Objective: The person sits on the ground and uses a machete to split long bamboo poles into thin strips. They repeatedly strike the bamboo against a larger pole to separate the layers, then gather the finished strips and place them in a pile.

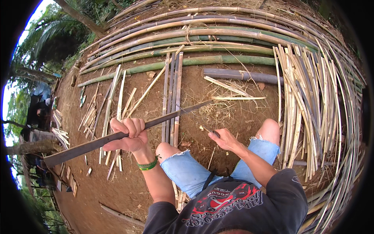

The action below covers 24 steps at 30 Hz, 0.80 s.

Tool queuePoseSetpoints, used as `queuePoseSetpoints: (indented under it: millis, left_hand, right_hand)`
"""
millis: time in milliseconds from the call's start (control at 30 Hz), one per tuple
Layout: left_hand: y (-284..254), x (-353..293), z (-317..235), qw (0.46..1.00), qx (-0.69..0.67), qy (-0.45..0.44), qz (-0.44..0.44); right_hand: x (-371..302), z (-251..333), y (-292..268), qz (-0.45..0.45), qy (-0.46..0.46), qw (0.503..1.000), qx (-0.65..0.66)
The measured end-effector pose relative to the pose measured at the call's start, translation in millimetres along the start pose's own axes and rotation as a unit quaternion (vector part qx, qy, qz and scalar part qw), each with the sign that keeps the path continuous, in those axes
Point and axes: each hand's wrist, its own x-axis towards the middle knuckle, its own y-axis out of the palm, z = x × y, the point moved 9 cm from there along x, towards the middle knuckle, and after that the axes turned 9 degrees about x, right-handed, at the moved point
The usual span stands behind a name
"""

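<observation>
Dark printed T-shirt [249,206] nearest the lens; long dark strip [97,145] held out past the knees

Worker seated or squatting low on brown earth, knees apart in pale denim shorts [185,171].

Left hand [130,134], green band [149,165] at the wrist: closed round the strip, fingers curled over it, thumb lying out along its lower side. Strip slants from lower left up to the middle, broad end beyond the left hand. Gripped partway along, presumably for balance. It passes over three laid-out lengths [170,101]; cannot tell whether it touches them.

Right hand [226,139]: fist closed on a dark-handled tool [215,133], probably a knife; the blade is too small to make out. It is held short and apart from the strip, perhaps for close control.

Beyond the knees, pale shavings [222,113] around the strip's far tip. To the right, a heap of split strips [300,109], mostly aligned, likely so single ones pull free. Farther out, bamboo poles [171,50] side by side, probably ranked to save ground.
</observation>
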Motion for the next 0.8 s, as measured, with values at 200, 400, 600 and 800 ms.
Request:
queuePoseSetpoints:
  millis: [200,400,600,800]
  left_hand:
    - [9,-4,1,0.999,0.002,0.045,0.022]
    - [35,11,3,0.962,-0.105,0.028,0.250]
    - [80,13,11,0.891,-0.197,-0.003,0.409]
    - [72,11,9,0.899,-0.204,0.002,0.388]
  right_hand:
    - [19,-47,-14,-0.022,0.082,0.996,0.026]
    - [20,-110,-47,-0.047,0.182,0.981,-0.056]
    - [-6,-13,-8,0.011,-0.008,0.997,0.072]
    - [12,-122,-27,-0.072,0.226,0.969,0.065]
